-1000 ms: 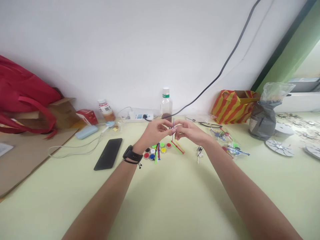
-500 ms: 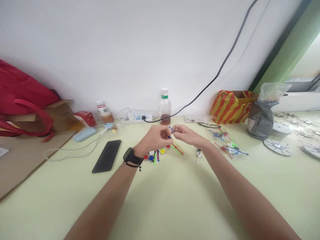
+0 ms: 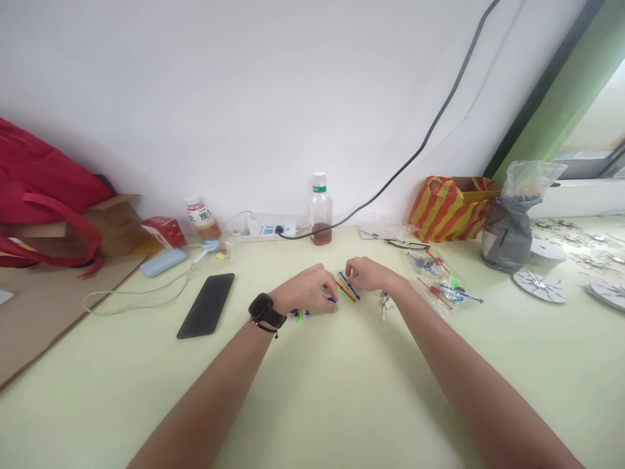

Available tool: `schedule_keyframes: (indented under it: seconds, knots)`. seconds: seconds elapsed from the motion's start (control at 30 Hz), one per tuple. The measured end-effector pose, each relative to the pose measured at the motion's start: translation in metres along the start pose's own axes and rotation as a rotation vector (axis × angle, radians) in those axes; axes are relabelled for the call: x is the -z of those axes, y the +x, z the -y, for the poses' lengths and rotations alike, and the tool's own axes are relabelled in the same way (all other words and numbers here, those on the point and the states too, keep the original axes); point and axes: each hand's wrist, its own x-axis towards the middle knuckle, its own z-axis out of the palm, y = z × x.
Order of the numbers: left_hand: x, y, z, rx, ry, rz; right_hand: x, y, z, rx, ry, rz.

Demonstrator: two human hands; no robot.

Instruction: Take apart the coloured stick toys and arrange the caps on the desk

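My left hand (image 3: 306, 290), with a black watch on the wrist, rests low on the pale green table (image 3: 342, 391), fingers curled over small coloured round pieces (image 3: 297, 313), which it mostly hides. Its fingertips pinch something small and blue that I cannot make out. My right hand (image 3: 367, 274) is curled just right of a few thin coloured sticks (image 3: 347, 288), red, green and blue, lying on the table. Its fingertips touch the far end of the blue stick.
A black phone (image 3: 206, 304) lies to the left, beside a white cable. A clear bottle (image 3: 319, 218), a power strip (image 3: 266, 228) and a small drink bottle (image 3: 200, 218) stand by the wall. A clear bag of coloured parts (image 3: 439, 281) lies right; a striped bag (image 3: 452, 198) behind.
Both hands came down from above the table to its surface. The blue stick they held upright between them now lies among the other sticks.
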Motion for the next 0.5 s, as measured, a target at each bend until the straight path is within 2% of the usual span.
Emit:
schedule_keyframes:
  seconds: [0.2, 0.37, 0.5]
  knots:
    - [0.008, -0.004, 0.007, 0.019, 0.130, -0.086, -0.003, -0.002, 0.007, 0.065, 0.016, 0.046]
    - [0.014, -0.006, 0.021, 0.053, 0.083, -0.026, -0.009, -0.002, 0.014, 0.110, 0.030, 0.078]
    - [0.021, -0.010, 0.030, 0.077, 0.110, -0.029, -0.012, -0.003, 0.020, 0.155, 0.056, 0.088]
